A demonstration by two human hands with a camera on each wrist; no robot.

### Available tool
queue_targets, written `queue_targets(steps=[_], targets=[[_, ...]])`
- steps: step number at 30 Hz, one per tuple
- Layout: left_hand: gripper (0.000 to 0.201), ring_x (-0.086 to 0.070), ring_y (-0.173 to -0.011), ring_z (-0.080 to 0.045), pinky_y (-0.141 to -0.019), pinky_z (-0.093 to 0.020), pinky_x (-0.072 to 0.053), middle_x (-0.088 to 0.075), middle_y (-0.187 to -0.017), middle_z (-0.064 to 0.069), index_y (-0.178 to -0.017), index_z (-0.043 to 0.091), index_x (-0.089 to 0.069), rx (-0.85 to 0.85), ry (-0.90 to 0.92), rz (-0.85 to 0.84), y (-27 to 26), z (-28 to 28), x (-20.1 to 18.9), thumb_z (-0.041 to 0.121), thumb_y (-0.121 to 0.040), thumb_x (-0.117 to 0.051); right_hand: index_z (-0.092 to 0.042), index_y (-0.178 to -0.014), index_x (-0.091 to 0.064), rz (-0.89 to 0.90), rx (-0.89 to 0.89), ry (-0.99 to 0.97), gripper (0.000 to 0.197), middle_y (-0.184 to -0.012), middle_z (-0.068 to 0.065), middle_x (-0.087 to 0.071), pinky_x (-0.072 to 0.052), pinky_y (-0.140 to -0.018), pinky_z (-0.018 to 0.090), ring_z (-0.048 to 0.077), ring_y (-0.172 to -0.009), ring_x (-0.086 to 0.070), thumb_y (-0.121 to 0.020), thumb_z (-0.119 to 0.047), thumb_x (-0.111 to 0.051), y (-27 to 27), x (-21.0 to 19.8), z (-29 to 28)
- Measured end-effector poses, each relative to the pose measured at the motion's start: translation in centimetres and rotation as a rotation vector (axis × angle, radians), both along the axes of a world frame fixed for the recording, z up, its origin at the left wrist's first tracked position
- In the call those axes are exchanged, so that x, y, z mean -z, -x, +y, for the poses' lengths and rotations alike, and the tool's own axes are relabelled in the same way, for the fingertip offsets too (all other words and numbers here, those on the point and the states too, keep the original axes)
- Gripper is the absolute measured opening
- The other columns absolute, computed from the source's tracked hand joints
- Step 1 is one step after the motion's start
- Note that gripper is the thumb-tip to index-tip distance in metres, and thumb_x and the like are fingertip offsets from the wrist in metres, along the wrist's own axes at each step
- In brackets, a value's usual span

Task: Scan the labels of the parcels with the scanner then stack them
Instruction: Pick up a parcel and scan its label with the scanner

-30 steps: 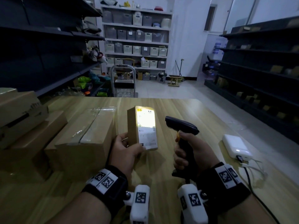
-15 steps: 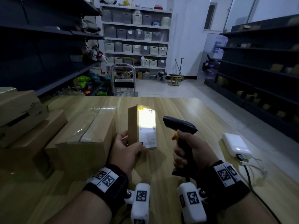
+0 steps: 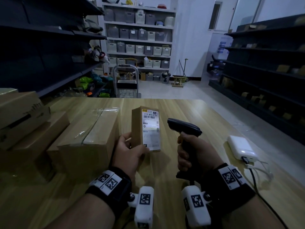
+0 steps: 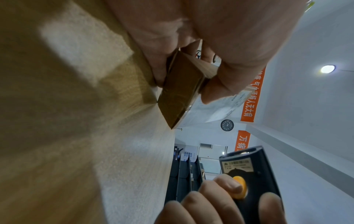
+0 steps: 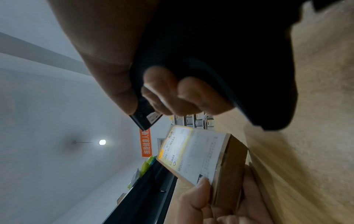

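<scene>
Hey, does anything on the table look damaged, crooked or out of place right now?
Nothing stands out. The left hand holds the small parcel upright, label intact and facing the scanner in the right hand. The big box looks sealed and sits flat on the table.

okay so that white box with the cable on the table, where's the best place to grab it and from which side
Probably across its two long sides, coming down from above. The white box lies flat on the table, so only its top and edges are free. Keep off the near end, where the cable plugs in. The right hand is nearest, but it holds the scanner.
</scene>
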State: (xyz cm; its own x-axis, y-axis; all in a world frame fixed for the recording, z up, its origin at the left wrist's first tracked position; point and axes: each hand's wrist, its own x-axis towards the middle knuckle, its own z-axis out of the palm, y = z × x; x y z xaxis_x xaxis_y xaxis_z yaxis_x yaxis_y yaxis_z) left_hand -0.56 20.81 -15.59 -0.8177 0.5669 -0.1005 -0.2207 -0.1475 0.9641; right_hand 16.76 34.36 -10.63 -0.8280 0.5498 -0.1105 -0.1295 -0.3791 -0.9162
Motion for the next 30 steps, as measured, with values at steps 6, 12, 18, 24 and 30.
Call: queue_targets(steps=[6,12,18,24,30], targets=[[0.087,-0.081,-0.111,-0.034,-0.100,-0.062,-0.064,-0.084,-0.117,-0.004,-0.128,0.037,-0.062,0.008,0.001,0.018,0.0,-0.1,0.0,0.022,-0.047,-0.089,-0.012,-0.092,-0.058,0.020,-0.008,-0.016,0.031,-0.064,0.009,-0.039,-0.036,-0.051,0.032,0.022,-0.044,-0.039,-0.092,-0.039,-0.072,-0.3,0.0,0.0],[0.100,-0.081,-0.110,-0.035,-0.099,-0.064,-0.064,-0.084,-0.117,-0.005,-0.137,0.033,-0.061,0.009,-0.017,0.012,0.0,-0.2,-0.1,0.029,-0.041,-0.089,-0.012,-0.092,-0.057,0.022,-0.011,-0.018,0.032,-0.064,0.009,-0.039,-0.037,-0.050,0.033,0.022,-0.043,-0.039,-0.090,-0.039,-0.074,-0.2,0.0,0.0],[0.099,-0.081,-0.110,-0.036,-0.100,-0.066,-0.063,-0.084,-0.115,-0.006,-0.139,0.029,-0.061,0.001,-0.037,0.016,0.0,-0.2,0.0,0.023,-0.044,-0.089,-0.012,-0.093,-0.056,0.027,-0.024,-0.022,0.032,-0.064,0.009,-0.038,-0.036,-0.050,0.033,0.022,-0.043,-0.039,-0.091,-0.039,-0.073,-0.2,0.0,0.1],[0.101,-0.079,-0.111,-0.039,-0.097,-0.065,-0.064,-0.082,-0.119,-0.010,-0.146,0.026,-0.056,-0.008,-0.036,0.019,-0.1,-0.2,-0.4,0.007,-0.051,-0.081,-0.009,-0.100,-0.060,0.030,-0.026,-0.019,0.031,-0.061,0.009,-0.039,-0.037,-0.049,0.031,0.021,-0.042,-0.039,-0.094,-0.038,-0.071,-0.1,-0.1,-0.1],[0.024,-0.084,-0.099,-0.034,-0.095,-0.057,-0.065,-0.086,-0.111,-0.013,-0.125,0.011,-0.072,0.000,-0.190,-0.101,-0.8,-0.1,-1.0,0.011,-0.101,-0.073,-0.011,-0.100,-0.059,0.052,-0.032,0.005,0.031,-0.061,0.008,-0.037,-0.034,-0.050,0.031,0.021,-0.041,-0.039,-0.094,-0.038,-0.070,-0.1,-0.2,-0.2]])
